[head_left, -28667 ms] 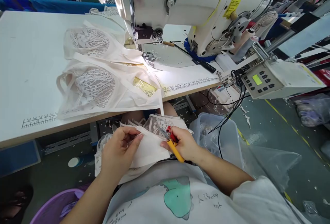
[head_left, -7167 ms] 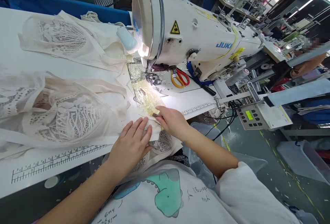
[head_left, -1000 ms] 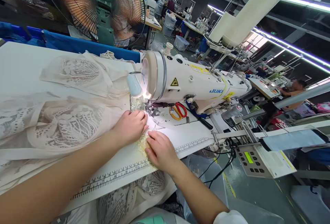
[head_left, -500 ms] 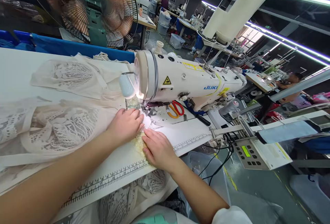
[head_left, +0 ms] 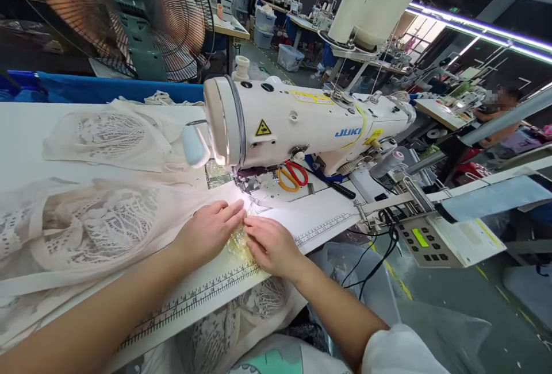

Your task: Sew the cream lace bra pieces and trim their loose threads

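Note:
A white sewing machine (head_left: 302, 124) stands on the white table (head_left: 26, 132), its lamp lit over the needle. My left hand (head_left: 207, 230) lies flat, fingers together, on cream lace fabric (head_left: 99, 230) just in front of the needle. My right hand (head_left: 269, 245) presses flat beside it on the fabric's edge, over a shiny yellowish patch (head_left: 237, 242). The fingertips of both hands nearly meet. More lace hangs over the table's front edge (head_left: 263, 299) toward my lap. Red and yellow scissors (head_left: 291, 176) rest on the machine bed behind my right hand.
Another lace piece (head_left: 107, 132) lies at the back left of the table. A green fan (head_left: 116, 18) spins behind it. A control box (head_left: 435, 239) with cables sits at the right, above a clear plastic bin (head_left: 366, 282). Thread cones (head_left: 371, 0) stand overhead. Other workstations and a person (head_left: 495, 107) fill the background.
Both hands have slid back toward me along the fabric, away from the needle. The view has shifted, so the machine sits lower and further left in the picture.

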`<state>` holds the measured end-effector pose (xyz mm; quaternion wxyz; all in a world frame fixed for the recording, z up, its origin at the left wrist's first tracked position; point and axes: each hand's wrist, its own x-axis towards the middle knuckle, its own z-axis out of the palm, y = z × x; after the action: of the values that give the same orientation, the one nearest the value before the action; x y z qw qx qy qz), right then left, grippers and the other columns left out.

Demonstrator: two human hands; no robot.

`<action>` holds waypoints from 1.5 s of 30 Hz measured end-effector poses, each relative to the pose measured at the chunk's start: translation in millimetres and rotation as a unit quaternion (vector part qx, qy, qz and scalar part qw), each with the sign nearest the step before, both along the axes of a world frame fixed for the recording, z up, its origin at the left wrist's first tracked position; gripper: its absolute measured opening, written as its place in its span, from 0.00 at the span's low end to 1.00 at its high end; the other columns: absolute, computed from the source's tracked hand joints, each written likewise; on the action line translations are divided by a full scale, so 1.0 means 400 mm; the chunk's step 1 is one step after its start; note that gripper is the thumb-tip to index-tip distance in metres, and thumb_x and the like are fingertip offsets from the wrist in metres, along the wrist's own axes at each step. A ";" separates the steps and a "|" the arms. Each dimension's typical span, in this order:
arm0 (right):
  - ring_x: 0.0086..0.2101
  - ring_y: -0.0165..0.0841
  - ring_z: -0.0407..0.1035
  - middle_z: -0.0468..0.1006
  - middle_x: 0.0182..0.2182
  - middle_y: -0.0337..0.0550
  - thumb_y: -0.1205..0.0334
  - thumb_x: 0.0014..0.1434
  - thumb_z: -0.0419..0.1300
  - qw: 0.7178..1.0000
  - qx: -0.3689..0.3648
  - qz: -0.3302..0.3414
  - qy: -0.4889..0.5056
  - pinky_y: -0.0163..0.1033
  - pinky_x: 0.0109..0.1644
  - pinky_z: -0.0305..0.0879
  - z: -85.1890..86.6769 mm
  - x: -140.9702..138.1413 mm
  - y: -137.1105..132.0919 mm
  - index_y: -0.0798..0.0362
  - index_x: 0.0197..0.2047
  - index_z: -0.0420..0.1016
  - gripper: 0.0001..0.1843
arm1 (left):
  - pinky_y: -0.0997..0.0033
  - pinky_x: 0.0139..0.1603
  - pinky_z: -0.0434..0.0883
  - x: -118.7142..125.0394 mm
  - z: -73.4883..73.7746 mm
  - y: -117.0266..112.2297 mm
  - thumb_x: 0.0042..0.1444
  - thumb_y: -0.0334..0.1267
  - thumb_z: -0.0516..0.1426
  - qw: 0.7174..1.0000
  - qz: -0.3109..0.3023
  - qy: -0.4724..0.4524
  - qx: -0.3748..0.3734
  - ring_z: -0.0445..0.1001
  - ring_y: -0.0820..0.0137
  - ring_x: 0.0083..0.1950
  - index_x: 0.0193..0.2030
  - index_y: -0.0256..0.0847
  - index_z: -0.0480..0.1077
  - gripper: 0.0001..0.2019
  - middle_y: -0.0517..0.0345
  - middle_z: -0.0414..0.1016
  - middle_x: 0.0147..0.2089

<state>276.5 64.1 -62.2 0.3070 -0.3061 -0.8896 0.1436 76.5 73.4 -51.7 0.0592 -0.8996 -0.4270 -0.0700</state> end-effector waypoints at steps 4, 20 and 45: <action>0.48 0.37 0.73 0.79 0.46 0.52 0.64 0.60 0.51 0.999 -0.016 -0.020 0.023 0.43 0.55 0.68 0.001 0.004 0.001 0.56 0.41 0.75 0.12 | 0.60 0.41 0.70 -0.026 0.002 0.019 0.63 0.33 0.47 0.999 -0.038 0.007 0.007 0.73 0.60 0.44 0.54 0.40 0.72 0.17 0.51 0.72 0.59; 0.44 0.37 0.74 0.81 0.41 0.50 0.66 0.58 0.54 0.997 -0.009 -0.032 0.070 0.41 0.51 0.71 -0.008 0.000 0.014 0.56 0.37 0.75 0.09 | 0.60 0.43 0.69 -0.083 0.024 0.090 0.65 0.39 0.44 0.997 -0.079 -0.005 0.008 0.73 0.60 0.46 0.51 0.43 0.73 0.18 0.54 0.73 0.58; 0.44 0.36 0.74 0.81 0.40 0.49 0.66 0.58 0.54 0.997 -0.018 -0.037 0.065 0.40 0.51 0.70 -0.010 -0.001 0.015 0.55 0.35 0.75 0.09 | 0.56 0.43 0.66 -0.083 0.052 0.135 0.61 0.31 0.46 0.993 -0.046 0.042 0.104 0.74 0.56 0.46 0.45 0.41 0.76 0.18 0.47 0.79 0.46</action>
<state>276.0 70.0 -66.2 0.3641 -0.3347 -0.8528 0.1679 43.3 127.3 -31.0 0.1672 -0.9094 -0.3728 -0.0785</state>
